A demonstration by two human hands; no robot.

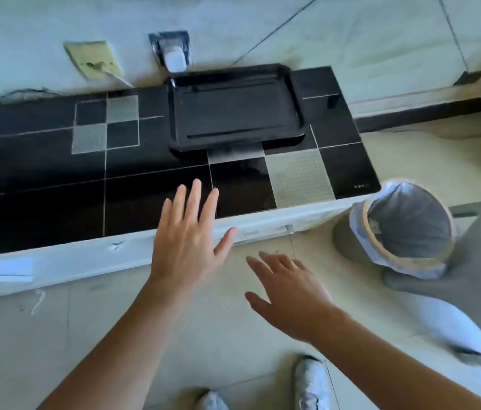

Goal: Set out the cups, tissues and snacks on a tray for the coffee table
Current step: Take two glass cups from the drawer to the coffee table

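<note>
- Black glossy tiles, with a few pale patterned ones, cover the low coffee table in front of us, which stands against a pale wall on a light floor.
- Our tray, black and rectangular, sits at the far side of the table near its right end, close to the wall; nothing lies in it yet.
- No cups, tissues or snacks show anywhere in view, so we judge the task to be at its very start: the tray is in place and the items have yet to be fetched.
- The next move calls for finding those items first (they must be somewhere outside this view) and bringing them over to the tray.
- Our left hand reaches forward over the near edge of the table, palm down, fingers straight and spread, holding nothing.
- Our right hand hangs lower, over the floor just short of the table edge, fingers loosely extended, also holding nothing.
- A lined waste bin stands on the floor just beside the table's right end, and white shoes show below.
</note>
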